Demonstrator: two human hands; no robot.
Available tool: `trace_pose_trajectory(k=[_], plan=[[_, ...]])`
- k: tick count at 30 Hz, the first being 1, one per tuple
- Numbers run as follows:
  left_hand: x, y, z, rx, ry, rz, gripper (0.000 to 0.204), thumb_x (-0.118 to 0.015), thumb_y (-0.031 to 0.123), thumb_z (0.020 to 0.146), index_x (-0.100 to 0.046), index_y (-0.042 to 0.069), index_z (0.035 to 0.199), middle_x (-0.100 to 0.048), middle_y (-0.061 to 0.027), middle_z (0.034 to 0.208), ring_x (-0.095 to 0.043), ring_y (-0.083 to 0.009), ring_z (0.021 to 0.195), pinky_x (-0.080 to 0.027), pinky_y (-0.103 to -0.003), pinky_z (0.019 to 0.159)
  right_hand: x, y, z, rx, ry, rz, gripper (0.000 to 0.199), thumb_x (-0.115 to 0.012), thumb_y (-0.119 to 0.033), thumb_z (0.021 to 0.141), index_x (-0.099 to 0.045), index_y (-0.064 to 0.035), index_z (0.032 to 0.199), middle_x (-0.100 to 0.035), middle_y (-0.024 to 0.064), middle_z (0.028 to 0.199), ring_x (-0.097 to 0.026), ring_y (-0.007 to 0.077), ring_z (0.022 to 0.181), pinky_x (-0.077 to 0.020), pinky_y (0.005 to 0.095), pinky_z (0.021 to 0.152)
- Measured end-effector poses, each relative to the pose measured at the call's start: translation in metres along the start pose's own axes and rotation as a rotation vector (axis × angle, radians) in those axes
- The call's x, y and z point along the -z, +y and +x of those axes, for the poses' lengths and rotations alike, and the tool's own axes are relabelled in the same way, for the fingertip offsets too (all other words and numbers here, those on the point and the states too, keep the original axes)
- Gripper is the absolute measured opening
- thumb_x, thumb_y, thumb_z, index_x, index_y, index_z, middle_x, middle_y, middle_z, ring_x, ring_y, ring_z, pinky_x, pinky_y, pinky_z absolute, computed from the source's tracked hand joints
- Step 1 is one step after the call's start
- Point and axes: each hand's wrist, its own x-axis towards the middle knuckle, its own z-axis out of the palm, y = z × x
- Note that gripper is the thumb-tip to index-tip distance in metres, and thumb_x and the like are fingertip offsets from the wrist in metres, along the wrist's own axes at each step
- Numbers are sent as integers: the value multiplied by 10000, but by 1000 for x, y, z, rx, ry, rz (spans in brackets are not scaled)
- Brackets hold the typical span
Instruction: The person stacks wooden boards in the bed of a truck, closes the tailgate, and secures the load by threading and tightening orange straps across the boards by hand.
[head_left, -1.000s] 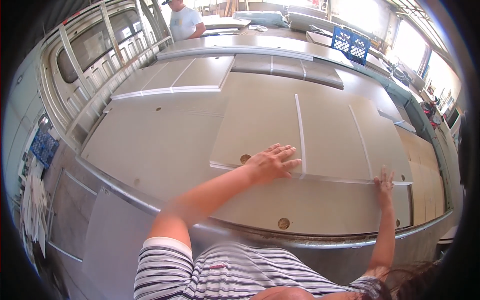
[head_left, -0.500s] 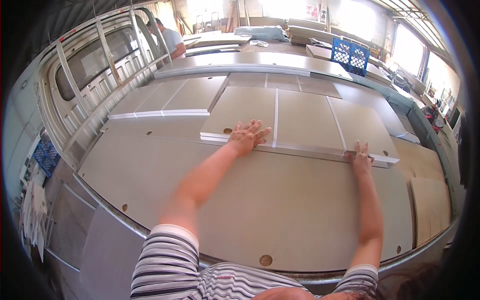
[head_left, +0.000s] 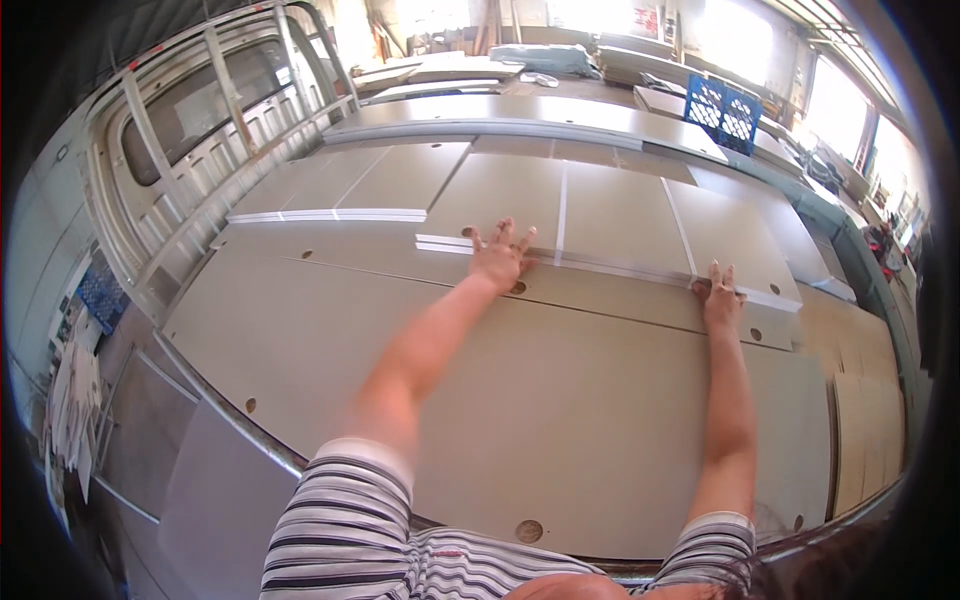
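A stack of flat grey-beige panels (head_left: pixel 615 215), bound by two white straps, lies in front of me on larger boards. My left hand (head_left: pixel 500 262) rests at its near edge toward the left corner, fingers spread over the top face. Along the same edge, by the right strap, is my right hand (head_left: pixel 718 298); its fingers point up and touch the edge, and its thumb side is partly hidden. Beneath, a large grey-beige board (head_left: pixel 560 410) with round holes stretches toward me. Another strip of board, with its own holes, shows just under the stack's near edge.
A second strapped panel stack (head_left: pixel 385 180) lies to the left, with long panels (head_left: pixel 520 115) behind. The truck's metal rack (head_left: pixel 215 95) rises at left. A blue plastic crate (head_left: pixel 722 110) stands far right. Plywood pieces (head_left: pixel 868 430) lie at right, inside the truck bed's side wall (head_left: pixel 885 265).
The strapped stack has slid away from me, exposing more of the board strip and its holes under the near edge. Both hands moved with it. The view has shifted slightly.
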Motion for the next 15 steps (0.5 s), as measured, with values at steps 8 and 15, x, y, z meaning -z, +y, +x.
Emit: trace_pose_trajectory(k=[8, 15], plan=[[140, -43, -290, -190, 129, -300, 591, -615, 236, 910, -363, 166, 1440, -448, -156, 1388, -420, -311, 1294, -312, -521, 1069, 0, -23, 12, 89, -139, 90, 482, -420, -448, 962, -468, -190, 1366, -552, 101, 1332, -592, 360, 1097, -478, 457, 906], [110, -50, -606, 809, 247, -416, 454, -611, 68, 847, -481, 40, 1281, -579, -145, 1154, -545, -329, 1067, -437, -439, 924, -90, 71, 74, 205, -109, -291, 677, -428, -612, 916, -405, -145, 1407, -474, 188, 1356, -476, 431, 1181, -359, 511, 1011]])
